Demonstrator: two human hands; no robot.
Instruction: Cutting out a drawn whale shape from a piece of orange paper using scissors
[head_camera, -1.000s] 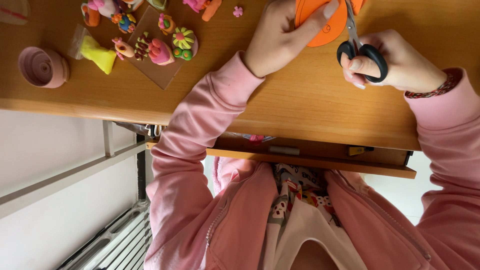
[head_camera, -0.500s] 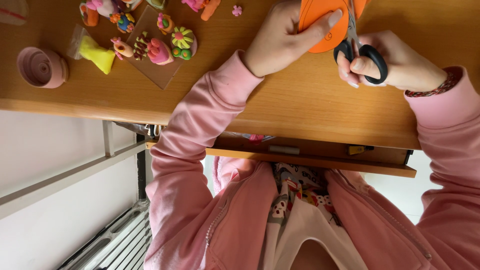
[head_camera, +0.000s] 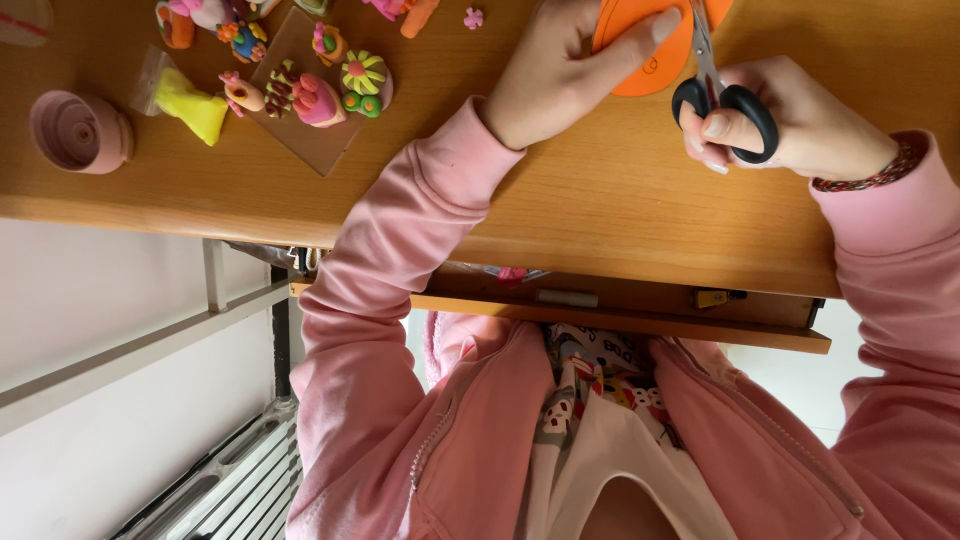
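orange paper held under the scissors

a rounded piece of orange paper (head_camera: 645, 45) is held at the far edge of the wooden desk (head_camera: 600, 190), partly cut off by the frame. it is judged light, thin and floppy, easily creased, so it is best pinched near the cut line. the left hand (head_camera: 560, 70) is closed on it, thumb pressed flat on top, wrist bent inward. black-handled scissors (head_camera: 725, 95) are gripped by the right hand (head_camera: 800, 120), fingers through the loops, blades pointed away into the paper. small clay figures (head_camera: 320, 90) on a brown card and a pink tape roll (head_camera: 80, 130) lie well apart to the left.
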